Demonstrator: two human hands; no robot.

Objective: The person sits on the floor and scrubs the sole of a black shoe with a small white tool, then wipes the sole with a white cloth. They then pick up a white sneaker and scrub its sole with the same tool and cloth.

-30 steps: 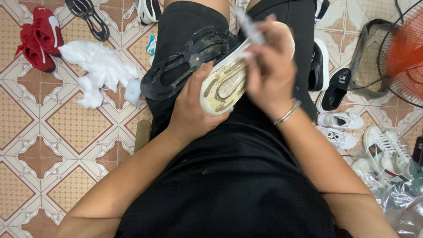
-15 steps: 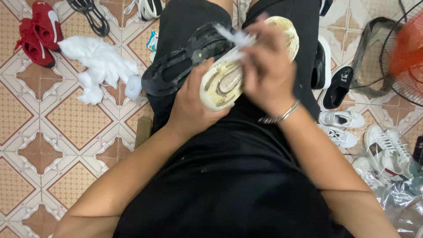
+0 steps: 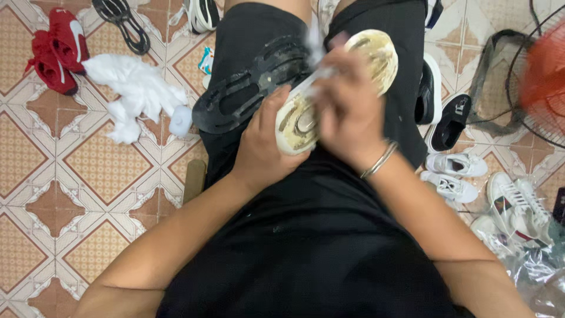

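Observation:
My left hand [image 3: 266,141] grips the heel end of a shoe turned bottom up [image 3: 376,56], its cream underside stained with yellowish glue. My right hand [image 3: 347,109] presses a small white wad of cloth [image 3: 313,44] against the middle of that underside; the hand is blurred with motion. A black detached outsole [image 3: 247,88] lies across my left thigh, just left of the shoe. I sit in black clothes, and a metal bangle circles my right wrist.
On the patterned tile floor [image 3: 88,176] lie a white rag pile [image 3: 138,91], red shoes [image 3: 56,50] and a black sole [image 3: 120,17] at left. White sneakers [image 3: 456,174], black shoes [image 3: 441,112] and a red fan [image 3: 544,76] stand at right.
My right hand has slid with the white wad from the shoe's toe end down toward its middle, in a rubbing motion. The left hand keeps its hold.

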